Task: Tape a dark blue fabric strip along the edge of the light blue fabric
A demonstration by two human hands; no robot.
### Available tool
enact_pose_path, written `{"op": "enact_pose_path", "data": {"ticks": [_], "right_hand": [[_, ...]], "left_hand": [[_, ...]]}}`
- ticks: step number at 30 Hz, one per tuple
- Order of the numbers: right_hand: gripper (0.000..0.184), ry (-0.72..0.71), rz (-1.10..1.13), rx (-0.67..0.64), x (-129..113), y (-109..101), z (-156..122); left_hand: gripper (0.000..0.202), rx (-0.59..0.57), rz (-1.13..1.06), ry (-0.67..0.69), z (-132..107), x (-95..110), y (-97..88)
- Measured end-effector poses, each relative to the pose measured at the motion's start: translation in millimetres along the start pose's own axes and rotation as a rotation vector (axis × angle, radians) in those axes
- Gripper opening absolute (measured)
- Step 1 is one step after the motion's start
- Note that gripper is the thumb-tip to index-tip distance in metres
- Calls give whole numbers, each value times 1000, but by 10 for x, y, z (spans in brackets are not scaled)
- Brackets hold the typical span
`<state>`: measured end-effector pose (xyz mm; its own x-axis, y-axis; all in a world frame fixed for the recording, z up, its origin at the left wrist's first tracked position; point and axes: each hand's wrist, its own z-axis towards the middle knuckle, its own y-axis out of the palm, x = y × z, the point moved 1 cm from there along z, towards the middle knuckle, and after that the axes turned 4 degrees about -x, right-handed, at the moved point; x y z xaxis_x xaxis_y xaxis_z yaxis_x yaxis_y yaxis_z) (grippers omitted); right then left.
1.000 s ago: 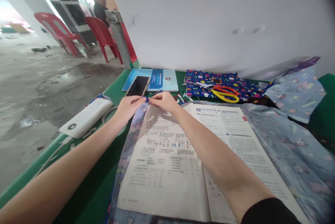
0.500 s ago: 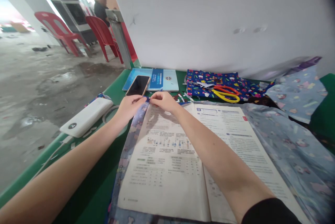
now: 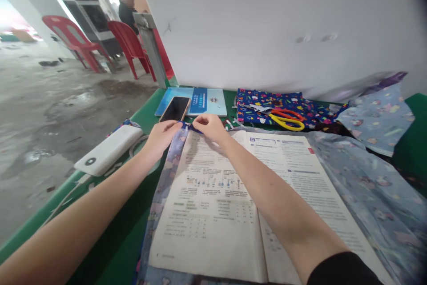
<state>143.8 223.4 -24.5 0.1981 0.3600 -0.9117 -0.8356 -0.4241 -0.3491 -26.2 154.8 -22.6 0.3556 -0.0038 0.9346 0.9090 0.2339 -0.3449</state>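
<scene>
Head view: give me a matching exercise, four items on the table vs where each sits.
1 phone
2 scissors
3 power bank
4 open book

A on the pale blue fabric
B at the table left edge
C on the dark blue printed fabric
D overlapping the blue booklet

Pairs: 1-D, 2-C, 3-B, 4-A
</scene>
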Motion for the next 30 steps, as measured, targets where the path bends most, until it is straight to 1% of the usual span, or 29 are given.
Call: {"op": "enact_pose_path", "data": {"ticks": [2, 3, 4, 6, 9, 11, 13, 16, 22, 27, 30], "right_hand": [[18, -60, -67, 106, -4, -12, 15], [23, -80, -88, 124, -2, -15, 21], [28, -89, -96, 114, 2, -14, 26], [31, -86, -97, 41, 11, -6, 26], [27, -91, -119, -69, 1, 12, 10], [23, -112, -158, -96, -28, 20, -5], [20, -127, -187, -103, -62, 27, -18], [20, -117, -187, -102, -96, 34, -31], [16, -145, -201, -95, -102, 40, -34], [15, -124, -150, -107, -88, 51, -33], [15, -116, -75, -118, -59, 67, -21]], "left_hand": [[34, -1, 13, 5, 7, -11, -1], [34, -4, 23, 11, 10, -16, -1], [33, -8, 31, 18, 14, -21, -1], [32, -18, 27, 34, 19, -28, 1], [29, -37, -21, 55, 20, -22, 9], [29, -50, -62, 70, 12, -9, 15], [31, -67, -81, 81, 2, 3, 19], [36, -95, -53, 76, -8, 0, 17], [36, -83, 45, 78, 4, -31, 7], [32, -83, 19, 55, -4, -5, 24], [29, -92, -56, 26, -22, 28, 31]]}}
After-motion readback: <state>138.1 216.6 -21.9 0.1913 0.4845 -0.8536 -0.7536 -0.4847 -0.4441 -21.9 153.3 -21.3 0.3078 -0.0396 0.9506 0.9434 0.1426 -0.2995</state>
